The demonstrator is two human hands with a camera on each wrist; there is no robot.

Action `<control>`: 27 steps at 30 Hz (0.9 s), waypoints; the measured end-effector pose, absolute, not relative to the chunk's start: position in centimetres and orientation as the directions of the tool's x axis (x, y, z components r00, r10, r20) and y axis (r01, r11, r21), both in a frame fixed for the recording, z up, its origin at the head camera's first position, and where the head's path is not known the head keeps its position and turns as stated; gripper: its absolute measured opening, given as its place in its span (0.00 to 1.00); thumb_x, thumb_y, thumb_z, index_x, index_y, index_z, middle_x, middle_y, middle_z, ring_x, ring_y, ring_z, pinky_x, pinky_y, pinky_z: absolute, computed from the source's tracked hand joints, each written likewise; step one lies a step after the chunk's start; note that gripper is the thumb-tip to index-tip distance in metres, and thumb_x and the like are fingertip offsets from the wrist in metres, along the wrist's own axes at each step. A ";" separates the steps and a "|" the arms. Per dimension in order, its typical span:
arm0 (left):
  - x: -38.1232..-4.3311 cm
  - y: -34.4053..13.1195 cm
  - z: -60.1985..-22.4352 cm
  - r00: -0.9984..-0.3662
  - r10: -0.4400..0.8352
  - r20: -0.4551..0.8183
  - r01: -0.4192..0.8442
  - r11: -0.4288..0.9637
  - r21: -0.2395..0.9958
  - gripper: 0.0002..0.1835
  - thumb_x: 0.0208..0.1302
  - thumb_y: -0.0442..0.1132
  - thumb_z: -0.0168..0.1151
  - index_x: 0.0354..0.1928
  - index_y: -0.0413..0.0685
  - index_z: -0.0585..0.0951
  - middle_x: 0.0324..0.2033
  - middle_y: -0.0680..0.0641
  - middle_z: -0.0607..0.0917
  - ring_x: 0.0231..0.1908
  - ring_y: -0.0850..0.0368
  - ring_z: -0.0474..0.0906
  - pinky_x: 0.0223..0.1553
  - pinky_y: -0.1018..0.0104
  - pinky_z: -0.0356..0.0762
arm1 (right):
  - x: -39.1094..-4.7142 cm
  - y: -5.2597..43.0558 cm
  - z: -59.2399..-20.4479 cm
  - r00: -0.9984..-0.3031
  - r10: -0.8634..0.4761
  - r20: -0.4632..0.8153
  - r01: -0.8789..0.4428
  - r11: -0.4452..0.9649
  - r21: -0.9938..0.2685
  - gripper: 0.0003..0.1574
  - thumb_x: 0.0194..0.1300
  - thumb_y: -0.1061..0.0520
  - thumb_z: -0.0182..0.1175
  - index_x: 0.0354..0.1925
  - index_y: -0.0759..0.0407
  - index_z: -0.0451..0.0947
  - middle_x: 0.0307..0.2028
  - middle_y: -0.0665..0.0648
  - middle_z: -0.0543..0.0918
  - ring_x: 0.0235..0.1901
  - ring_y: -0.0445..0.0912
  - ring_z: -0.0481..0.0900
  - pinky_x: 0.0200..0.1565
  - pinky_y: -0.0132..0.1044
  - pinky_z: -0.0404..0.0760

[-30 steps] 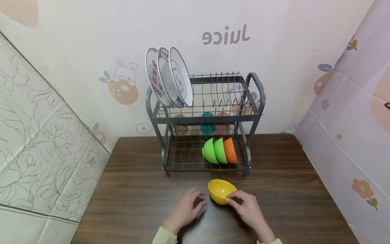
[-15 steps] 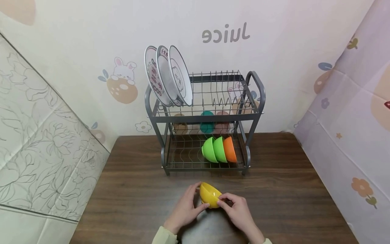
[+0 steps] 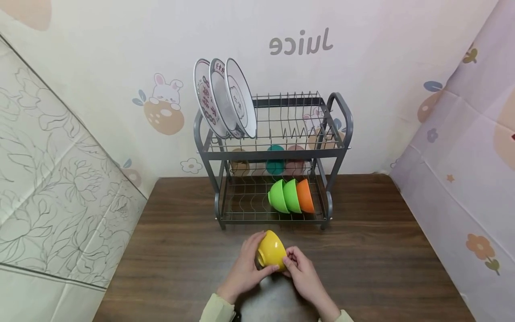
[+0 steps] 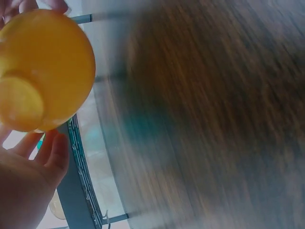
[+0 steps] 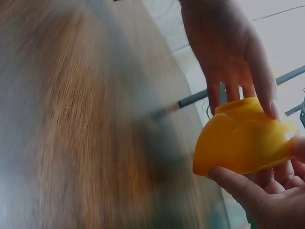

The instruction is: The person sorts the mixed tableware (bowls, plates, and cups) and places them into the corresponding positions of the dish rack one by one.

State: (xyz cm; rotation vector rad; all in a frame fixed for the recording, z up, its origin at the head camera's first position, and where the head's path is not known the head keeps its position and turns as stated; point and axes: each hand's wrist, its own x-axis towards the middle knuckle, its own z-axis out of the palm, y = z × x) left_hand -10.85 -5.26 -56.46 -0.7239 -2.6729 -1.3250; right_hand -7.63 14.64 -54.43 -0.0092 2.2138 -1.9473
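A yellow bowl [image 3: 272, 251], tipped on its side with its foot toward the left, is held between both hands in the head view. My left hand [image 3: 244, 268] grips it from the left, fingers at the top and thumb below, around the foot. On the other side, my right hand [image 3: 302, 273] pinches the rim with the thumb on the outer wall. The right wrist view shows the same bowl [image 5: 243, 138] off the table, the right thumb along its rim. The left wrist view faces its rounded underside and foot ring; the inside is hidden.
Behind the hands stands a grey two-tier dish rack [image 3: 273, 155]. Several plates lean at its upper left. Two green bowls [image 3: 277, 197] and an orange bowl [image 3: 306, 197] sit nested on the lower tier, with cups [image 3: 275, 161] behind. Brown wooden table [image 3: 173, 250] lies around.
The yellow bowl has moved left and turned from open side up onto its side. My left hand, earlier apart from it, now grips it; the right hand has kept hold of the rim.
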 end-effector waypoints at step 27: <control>-12.9 -7.9 -54.8 -0.887 0.356 0.294 0.432 0.413 0.802 0.53 0.44 0.57 0.81 0.73 0.57 0.65 0.70 0.53 0.66 0.67 0.54 0.65 0.64 0.46 0.65 | -10.0 12.9 -52.4 -0.967 -0.237 -0.096 0.068 0.123 -0.990 0.12 0.73 0.59 0.58 0.49 0.67 0.78 0.39 0.60 0.84 0.37 0.47 0.81 0.43 0.45 0.82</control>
